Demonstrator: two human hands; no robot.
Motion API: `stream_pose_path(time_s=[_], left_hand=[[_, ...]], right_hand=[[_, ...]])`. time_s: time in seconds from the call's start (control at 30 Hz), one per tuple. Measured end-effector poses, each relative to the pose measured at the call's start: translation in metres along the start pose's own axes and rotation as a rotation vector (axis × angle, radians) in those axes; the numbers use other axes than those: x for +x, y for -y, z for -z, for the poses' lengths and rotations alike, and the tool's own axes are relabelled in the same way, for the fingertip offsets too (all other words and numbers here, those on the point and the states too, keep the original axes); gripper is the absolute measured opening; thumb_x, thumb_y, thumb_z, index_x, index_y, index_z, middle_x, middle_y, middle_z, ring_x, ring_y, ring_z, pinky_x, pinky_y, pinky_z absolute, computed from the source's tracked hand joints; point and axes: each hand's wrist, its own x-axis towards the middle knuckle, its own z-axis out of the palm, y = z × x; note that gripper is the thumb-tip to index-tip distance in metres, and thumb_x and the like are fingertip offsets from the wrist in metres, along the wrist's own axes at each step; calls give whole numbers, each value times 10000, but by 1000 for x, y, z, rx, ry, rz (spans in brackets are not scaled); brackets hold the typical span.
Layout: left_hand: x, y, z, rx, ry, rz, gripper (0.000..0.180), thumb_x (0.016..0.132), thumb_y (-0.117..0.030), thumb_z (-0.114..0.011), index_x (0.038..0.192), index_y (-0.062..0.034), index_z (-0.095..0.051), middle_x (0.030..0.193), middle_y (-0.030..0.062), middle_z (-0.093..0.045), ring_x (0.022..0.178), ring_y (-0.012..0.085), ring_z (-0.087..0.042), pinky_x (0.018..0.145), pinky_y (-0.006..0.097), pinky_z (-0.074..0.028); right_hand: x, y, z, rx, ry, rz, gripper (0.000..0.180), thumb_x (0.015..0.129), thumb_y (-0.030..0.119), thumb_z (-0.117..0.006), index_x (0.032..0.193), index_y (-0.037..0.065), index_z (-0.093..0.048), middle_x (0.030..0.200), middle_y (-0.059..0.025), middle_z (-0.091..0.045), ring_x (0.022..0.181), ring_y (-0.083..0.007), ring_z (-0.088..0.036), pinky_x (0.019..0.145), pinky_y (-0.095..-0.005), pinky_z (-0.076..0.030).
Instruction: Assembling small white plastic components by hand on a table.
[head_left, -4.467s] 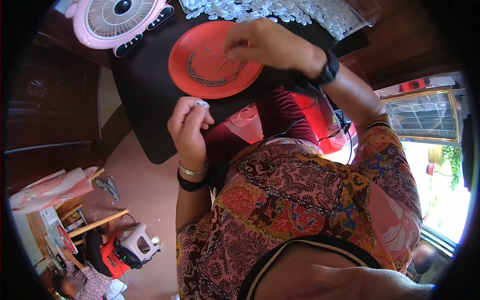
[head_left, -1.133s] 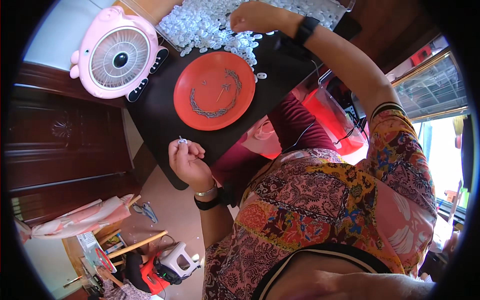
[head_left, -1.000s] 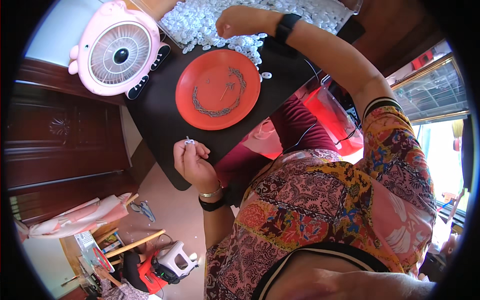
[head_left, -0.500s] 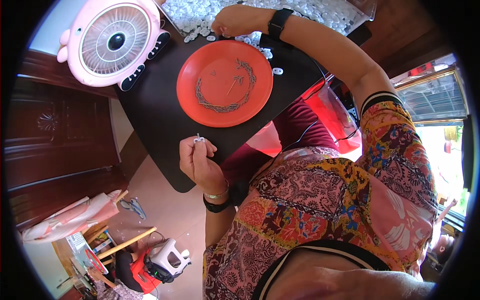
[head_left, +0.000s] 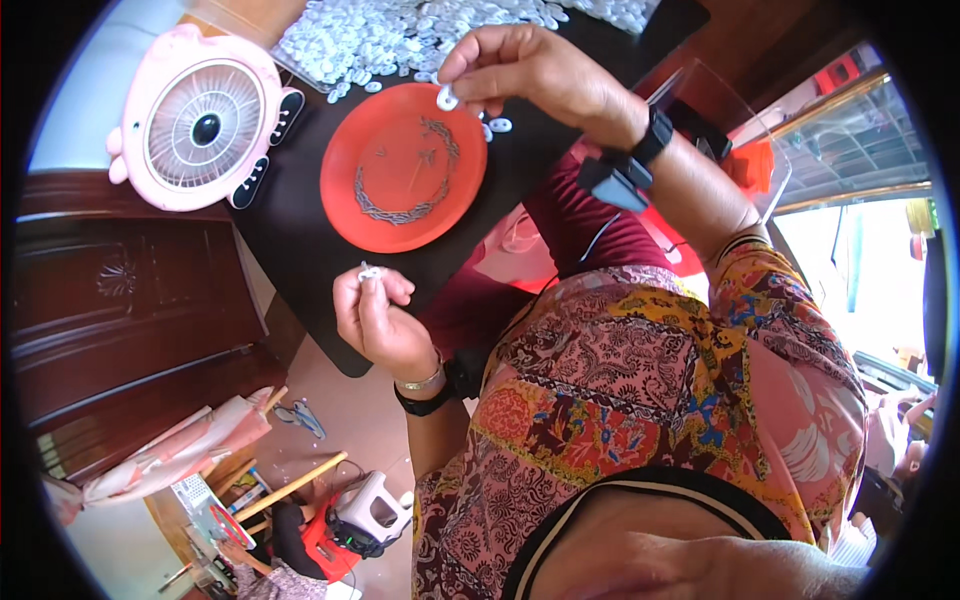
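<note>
While my right hand [head_left: 545,75] pinches a small white ring [head_left: 447,98] at its fingertips, just over the far rim of the orange plate [head_left: 403,165], my left hand [head_left: 378,318] nips a tiny metal piece [head_left: 369,272]. I judge a steady, light pinch matters. Beyond the right fingertips lies a white ring heap [head_left: 400,35]; a pink fan [head_left: 200,120] stands well left.

A: What carries everything?
B: A black surface [head_left: 300,230].
A: What lies on it?
B: An orange plate [head_left: 400,140] near its middle. Beside the plate, toward the far left edge, a pink fan [head_left: 195,120]. Beyond the plate, a heap of small white pieces [head_left: 390,40].
</note>
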Motion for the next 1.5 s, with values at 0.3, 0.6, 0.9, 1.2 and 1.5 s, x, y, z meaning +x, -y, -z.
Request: stream_pose_path(time_s=[0.3,0.6,0.9,1.2,1.5], left_hand=[[15,-6,-52,-122,331,126,169,913,-99,-433,848,30,-520,745,145,-606,627,185,-577,556,243,-425],[16,-2,-46,-155,345,199,196,894,-153,-419,857,9,-523,677,144,-571,602,250,-553,568,303,-441],[16,-3,-47,-129,344,215,192,890,-159,-425,851,0,-524,683,127,-569,617,248,-559,545,291,-420],[15,-1,-44,-135,350,243,190,890,-161,-425,841,-3,-519,686,125,-571,606,240,-554,534,288,-412],[11,2,-49,-57,407,266,190,905,-122,-398,861,18,-518,763,183,-614,724,288,-639,542,271,-474]], right_hand=[[-42,-29,-50,300,-38,-31,134,879,66,-633,997,20,-676,873,-16,-685,755,-65,-626,646,-186,-482],[-45,-36,-57,238,25,7,117,858,61,-654,959,3,-660,829,2,-659,739,-52,-610,652,-191,-492],[-46,-41,-55,431,52,-176,122,838,83,-668,937,13,-660,812,-10,-662,692,-69,-610,617,-193,-492],[-49,-41,-55,243,140,3,195,860,69,-644,1043,2,-645,817,7,-656,710,-36,-585,627,-172,-476],[-48,-40,-62,344,-60,1,128,894,128,-634,956,18,-613,843,0,-640,763,-41,-587,649,-176,-476]])
